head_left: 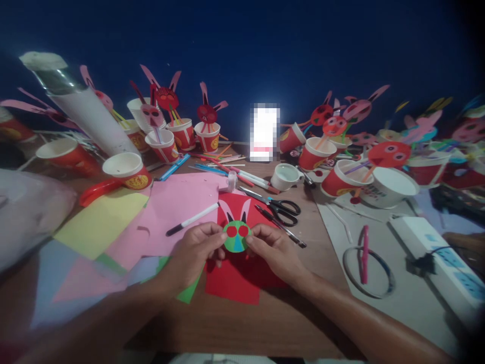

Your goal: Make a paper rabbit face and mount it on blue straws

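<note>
I hold a small green paper disc [236, 237] with two red eyes, a blue triangle and pink ears, pinched from both sides over a red paper sheet [237, 283]. My left hand [197, 250] grips its left edge with thumb and fingers closed. My right hand [273, 249] pinches its right edge the same way. A black-tipped white marker [192, 219] lies on the pink paper [178, 207] just beyond my left hand. Black-handled scissors [278, 206] rest beyond my right hand.
Many red paper cups [129, 172] with bunny faces on straws crowd the back of the wooden table. A white mug [287, 176], loose straws and pens, a yellow sheet [100, 220], a wire ring with a pink tool [364, 260] and a white power strip [435, 253] lie around.
</note>
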### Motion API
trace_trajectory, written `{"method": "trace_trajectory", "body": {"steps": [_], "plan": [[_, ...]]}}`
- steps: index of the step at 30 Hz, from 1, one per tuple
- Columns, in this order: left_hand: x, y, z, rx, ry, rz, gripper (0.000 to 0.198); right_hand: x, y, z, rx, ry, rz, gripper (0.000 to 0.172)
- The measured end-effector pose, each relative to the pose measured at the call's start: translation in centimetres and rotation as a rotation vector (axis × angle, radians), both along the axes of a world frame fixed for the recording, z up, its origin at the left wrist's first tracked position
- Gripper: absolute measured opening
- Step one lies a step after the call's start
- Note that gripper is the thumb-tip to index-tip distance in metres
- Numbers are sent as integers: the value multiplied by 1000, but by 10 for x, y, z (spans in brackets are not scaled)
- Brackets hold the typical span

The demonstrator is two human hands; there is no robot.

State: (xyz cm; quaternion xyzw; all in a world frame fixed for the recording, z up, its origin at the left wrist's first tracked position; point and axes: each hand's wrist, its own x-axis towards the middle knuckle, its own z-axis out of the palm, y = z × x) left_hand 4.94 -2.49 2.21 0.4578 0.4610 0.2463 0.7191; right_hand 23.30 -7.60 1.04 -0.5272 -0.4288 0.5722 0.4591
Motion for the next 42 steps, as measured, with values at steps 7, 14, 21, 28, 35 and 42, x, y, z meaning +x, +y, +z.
{"method": "trace_trajectory", "body": {"steps": [7,14,21,28,35,42], "plan": [[0,-1,0,-7,2,4,22,0,1,0,-2,-11,4,27],[-1,-1,-1,-5,-7,6,21,-1,1,-1,4,5,3,27],[-1,1,-1,0,-11,7,21,1,1,-4,8,1,1,26],[0,0,-3,0,-41,18,21,-1,1,-3,20,-4,1,29],[0,1,-2,-11,-79,7,23,-1,3,-1,9,-17,-2,30],[0,2,-2,-38,-84,-19,23,1,2,-1,3,2,13,27]]}}
